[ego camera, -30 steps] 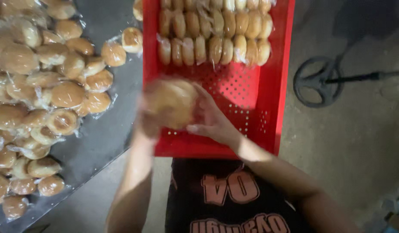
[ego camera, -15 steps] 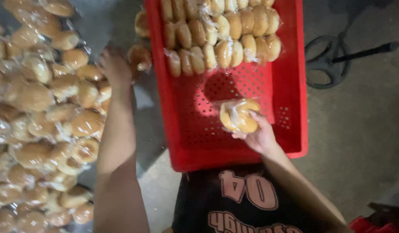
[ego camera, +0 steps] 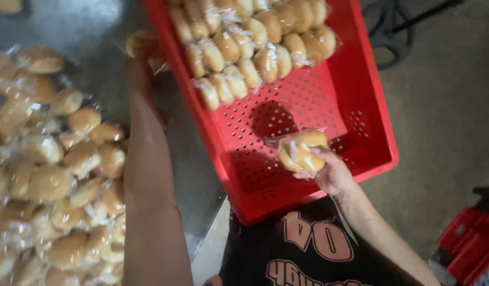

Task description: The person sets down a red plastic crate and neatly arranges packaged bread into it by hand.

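While the right hand [ego camera: 332, 172] curls its fingers around a wrapped bun [ego camera: 301, 150], holding it just above the bare, perforated floor of a red plastic crate [ego camera: 371, 106], the left hand [ego camera: 140, 66] stretches out across a grey metal table [ego camera: 91, 21]. That left hand is blurred; it touches a single wrapped bun [ego camera: 137, 41] lying just beside the crate's left wall, and whether its fingers have closed on it cannot be told. The far half of the crate is filled with rows of wrapped buns [ego camera: 252, 45] standing on edge, touching one another. To the left of the outstretched forearm, a loose heap of wrapped buns [ego camera: 54, 175] covers the table. A second red crate [ego camera: 469, 241] sits on the concrete floor at lower right, well apart.
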